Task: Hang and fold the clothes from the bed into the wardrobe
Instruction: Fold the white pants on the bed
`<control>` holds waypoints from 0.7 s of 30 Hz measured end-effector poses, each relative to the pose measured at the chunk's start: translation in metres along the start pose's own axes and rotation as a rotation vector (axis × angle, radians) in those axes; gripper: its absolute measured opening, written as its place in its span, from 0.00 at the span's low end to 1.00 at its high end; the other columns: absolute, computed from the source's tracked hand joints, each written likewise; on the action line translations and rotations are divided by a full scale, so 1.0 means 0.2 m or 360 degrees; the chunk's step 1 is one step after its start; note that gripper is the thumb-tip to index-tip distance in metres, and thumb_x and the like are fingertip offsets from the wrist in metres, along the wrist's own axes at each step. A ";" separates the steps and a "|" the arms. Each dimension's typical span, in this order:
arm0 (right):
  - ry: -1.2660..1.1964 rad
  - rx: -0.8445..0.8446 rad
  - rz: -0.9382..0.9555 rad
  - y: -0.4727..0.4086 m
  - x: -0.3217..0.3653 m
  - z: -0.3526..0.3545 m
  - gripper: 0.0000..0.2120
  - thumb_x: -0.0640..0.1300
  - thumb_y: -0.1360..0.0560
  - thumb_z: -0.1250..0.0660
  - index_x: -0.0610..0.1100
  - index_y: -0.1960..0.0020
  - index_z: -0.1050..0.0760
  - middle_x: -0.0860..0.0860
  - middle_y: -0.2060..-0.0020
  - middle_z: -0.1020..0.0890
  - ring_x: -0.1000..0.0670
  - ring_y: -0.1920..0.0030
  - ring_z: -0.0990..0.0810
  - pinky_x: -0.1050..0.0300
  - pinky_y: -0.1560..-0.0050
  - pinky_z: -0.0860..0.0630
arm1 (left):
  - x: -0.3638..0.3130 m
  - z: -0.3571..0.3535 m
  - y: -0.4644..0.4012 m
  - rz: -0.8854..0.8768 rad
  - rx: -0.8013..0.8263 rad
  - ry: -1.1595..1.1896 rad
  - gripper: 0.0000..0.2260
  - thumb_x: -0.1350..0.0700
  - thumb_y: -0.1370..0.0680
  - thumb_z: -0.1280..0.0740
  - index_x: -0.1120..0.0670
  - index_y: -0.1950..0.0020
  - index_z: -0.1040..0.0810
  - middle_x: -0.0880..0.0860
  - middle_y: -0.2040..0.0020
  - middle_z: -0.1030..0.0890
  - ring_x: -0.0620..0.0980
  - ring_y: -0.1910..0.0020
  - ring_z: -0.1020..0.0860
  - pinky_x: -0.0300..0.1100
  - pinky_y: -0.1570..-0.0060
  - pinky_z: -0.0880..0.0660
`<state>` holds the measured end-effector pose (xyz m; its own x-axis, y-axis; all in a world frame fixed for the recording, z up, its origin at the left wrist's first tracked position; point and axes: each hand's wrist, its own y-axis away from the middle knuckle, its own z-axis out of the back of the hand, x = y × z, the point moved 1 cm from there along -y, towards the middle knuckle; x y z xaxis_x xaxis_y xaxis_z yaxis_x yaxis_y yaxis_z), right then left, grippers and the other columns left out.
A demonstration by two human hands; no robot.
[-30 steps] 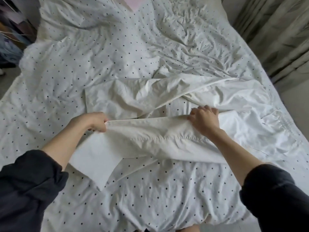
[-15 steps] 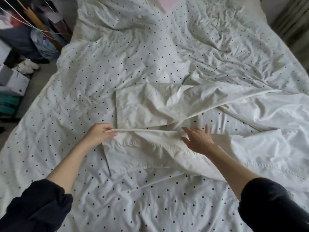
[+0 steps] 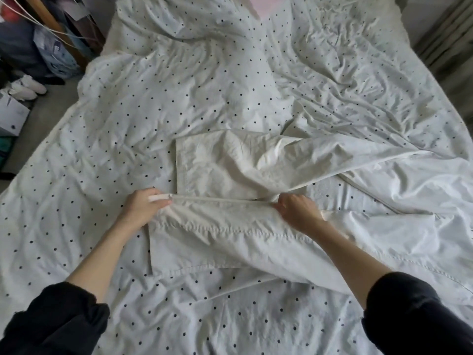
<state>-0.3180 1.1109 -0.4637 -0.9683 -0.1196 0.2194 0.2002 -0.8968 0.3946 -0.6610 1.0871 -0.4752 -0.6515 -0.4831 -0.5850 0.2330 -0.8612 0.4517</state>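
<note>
A pair of white trousers (image 3: 230,234) lies spread across the bed, its two legs pointing left and the waist running off to the right. My left hand (image 3: 143,208) pinches the far edge of the near leg at its hem end. My right hand (image 3: 297,211) grips the same edge further right, fingers curled into the cloth. The far leg (image 3: 230,165) lies flat just beyond both hands.
The bed is covered by a white duvet with black dots (image 3: 179,98), crumpled at the far right. White shoes (image 3: 25,87), a white box (image 3: 11,119) and hanging clothes (image 3: 30,42) sit on the floor at the left. Curtains (image 3: 445,34) hang at the far right.
The near trouser leg has come down from the air onto the bed. My right hand, open half a second ago, now grips the leg's far edge. The view has shifted left.
</note>
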 end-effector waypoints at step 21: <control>0.0206 -0.0350 -0.0041 0.50 -0.02 -0.41 0.27 0.58 0.24 0.48 0.49 0.28 0.37 0.44 0.25 0.41 0.43 0.25 0.45 0.28 0.33 0.51 | 0.45 -0.36 0.46 0.0260 -0.0615 -0.0220 0.14 0.54 0.18 0.43 0.62 0.47 0.24 0.65 0.54 0.20 0.65 0.57 0.23 0.50 0.63 0.32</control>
<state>-0.3060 0.9861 -0.4978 -0.9866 -0.1361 0.0904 0.1513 -0.9697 0.1920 -0.6449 0.9532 -0.5347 -0.6679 -0.6147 -0.4195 0.5768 -0.7838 0.2302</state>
